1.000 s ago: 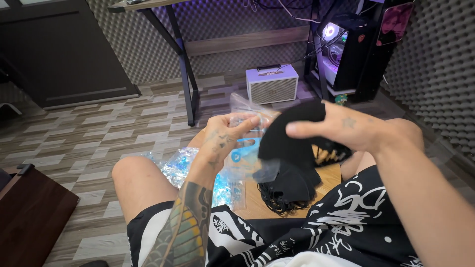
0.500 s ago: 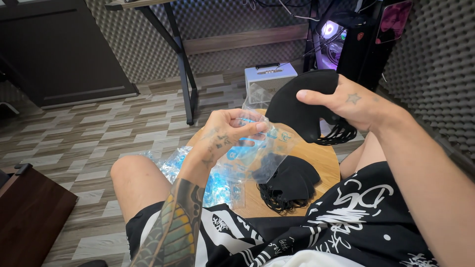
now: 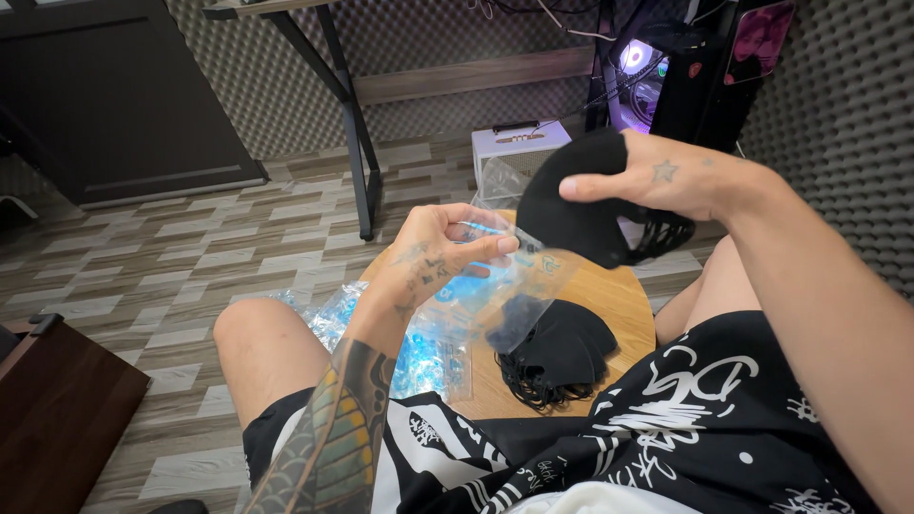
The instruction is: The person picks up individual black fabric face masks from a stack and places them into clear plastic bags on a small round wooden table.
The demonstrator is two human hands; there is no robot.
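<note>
The black mask has lifted higher in the right hand; left hand pinches an empty clear bag.

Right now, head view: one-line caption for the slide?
Seated person's left hand pinches a clear plastic bag while the right hand lifts a black fabric face mask above a round wooden stool.
</note>
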